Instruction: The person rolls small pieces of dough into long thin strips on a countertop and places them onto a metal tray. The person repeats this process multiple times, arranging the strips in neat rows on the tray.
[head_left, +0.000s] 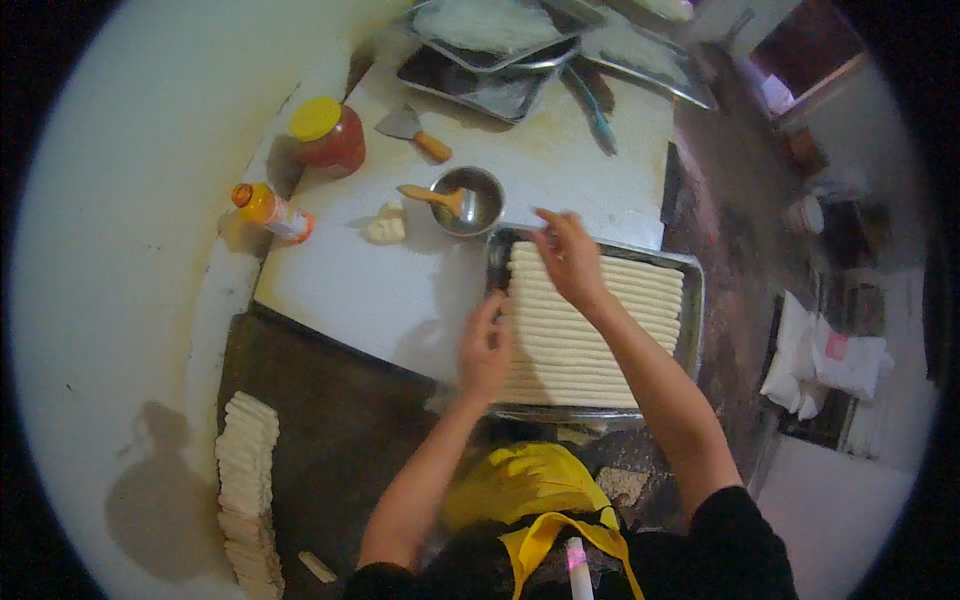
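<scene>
A rectangular metal baking tray (694, 300) holds close, parallel rows of pale dough strips (570, 337). My left hand (486, 349) is at the tray's left edge, its fingers curled near the strips' ends; whether it grips the rim or a strip is not clear. Over the tray's upper left part is my right hand (568, 251), blurred, with thumb and fingers bent; nothing plain shows between them. Just beyond the tray stands a metal bowl (491, 217) with a wooden-handled pastry brush (442, 196) lying across it. A small lump of dough (387, 225) rests left of the bowl.
A dough scraper (420, 135), a jar with a yellow lid (330, 135) and an orange bottle (274, 214) are on the white board (352, 292). Stacked metal trays (480, 82) and a blue-handled utensil (596, 120) lie at the far end. Pale stacked pieces (247, 487) stand lower left.
</scene>
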